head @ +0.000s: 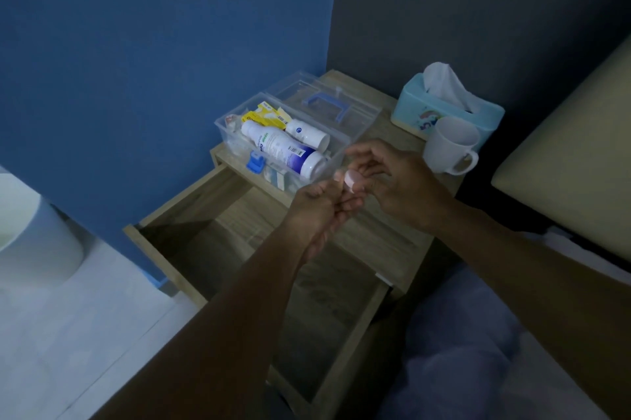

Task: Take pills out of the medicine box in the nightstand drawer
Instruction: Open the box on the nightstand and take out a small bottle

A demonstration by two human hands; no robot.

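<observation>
A clear plastic medicine box [235,142] stands open on the wooden nightstand [386,231], its lid [327,105] with a blue handle folded back. Inside lie two white bottles [283,149] and a yellow packet [264,117]. The drawer [259,214] below is pulled out, and nothing shows inside it. Both hands meet in front of the box, above the drawer. My right hand [399,187] pinches a small pale pink object [351,179], which looks like a pill strip or small container. My left hand [321,211] is cupped beneath it, fingers touching the same object.
A white mug [450,146] and a teal tissue box [447,108] stand at the back right of the nightstand. A cream bed headboard [573,160] is at the right, a blue wall behind, and a white bin [30,235] on the floor at the left.
</observation>
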